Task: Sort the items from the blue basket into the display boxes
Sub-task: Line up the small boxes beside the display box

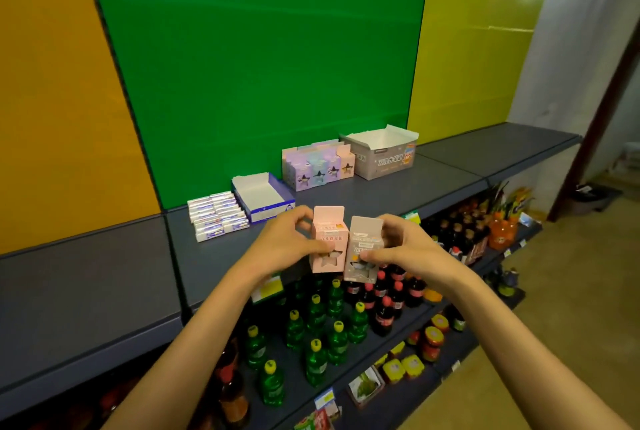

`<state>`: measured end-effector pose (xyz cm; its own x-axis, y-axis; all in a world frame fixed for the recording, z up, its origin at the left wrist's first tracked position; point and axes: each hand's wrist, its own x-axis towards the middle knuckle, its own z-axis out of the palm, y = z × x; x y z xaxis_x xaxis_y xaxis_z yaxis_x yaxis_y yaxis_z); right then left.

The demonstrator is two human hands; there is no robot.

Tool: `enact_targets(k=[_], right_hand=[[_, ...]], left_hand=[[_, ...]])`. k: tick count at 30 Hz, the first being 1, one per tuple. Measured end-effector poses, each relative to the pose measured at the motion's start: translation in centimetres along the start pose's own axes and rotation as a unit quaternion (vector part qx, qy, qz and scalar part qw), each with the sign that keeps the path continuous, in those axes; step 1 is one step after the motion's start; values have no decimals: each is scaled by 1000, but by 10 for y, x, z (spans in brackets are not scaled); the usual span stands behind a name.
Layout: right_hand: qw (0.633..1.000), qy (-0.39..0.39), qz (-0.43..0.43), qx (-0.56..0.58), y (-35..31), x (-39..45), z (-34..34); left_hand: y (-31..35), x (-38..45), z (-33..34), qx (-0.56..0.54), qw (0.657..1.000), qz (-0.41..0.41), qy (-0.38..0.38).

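I hold two small cartons up in front of me, side by side above the front edge of the grey shelf [104,277]. My left hand [287,242] grips the pink carton [329,242] — thumb across its front near the star-shaped window, fingers curled round its back and left side. My right hand [403,249] grips the grey carton [363,249] the same way, thumb pressed on the front, fingers wrapped behind the top. The two cartons stand upright and touch along their inner edges, the grey one sitting slightly lower than the pink.

Further back on the shelf, against the green panel [256,58], stands a pastel display box [294,169] with a row of purple, blue and pink cartons in it, each showing a star window. Just beside it on the right is a grey display box [384,159] with its flaps open; I cannot see inside it. To the left of the pastel one lies a blue-and-white tray box [266,201], its inside showing white, and touching that on the left is a stack of small white-and-blue packs [218,214] lying flat on the shelf.

Below the shelf, green bottles [315,329] with yellow caps stand in rows, dark cola bottles [384,301] with red caps to their right — the blue basket is not in my view
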<state>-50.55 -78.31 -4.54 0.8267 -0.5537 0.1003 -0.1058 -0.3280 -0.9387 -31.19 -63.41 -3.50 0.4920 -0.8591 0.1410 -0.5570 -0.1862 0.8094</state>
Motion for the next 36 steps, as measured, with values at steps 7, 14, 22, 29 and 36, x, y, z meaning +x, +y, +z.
enact_targets(k=[7,14,22,29,36], right_hand=[[988,-9,-45,-146,23,82,-59],[934,-22,-105,-340,22,175,-99],[807,2,-206,-554,22,252,-120],[766,-10,-265,-586,32,319,-132],[753,-40,-294,-587,38,369,-141]], left_hand=[[2,90,28,18,1000,-2,20],[-6,176,34,101,992,-8,79],[-13,239,43,181,973,-35,138],[-19,283,54,308,935,-54,166],[-20,319,59,403,889,-94,195]])
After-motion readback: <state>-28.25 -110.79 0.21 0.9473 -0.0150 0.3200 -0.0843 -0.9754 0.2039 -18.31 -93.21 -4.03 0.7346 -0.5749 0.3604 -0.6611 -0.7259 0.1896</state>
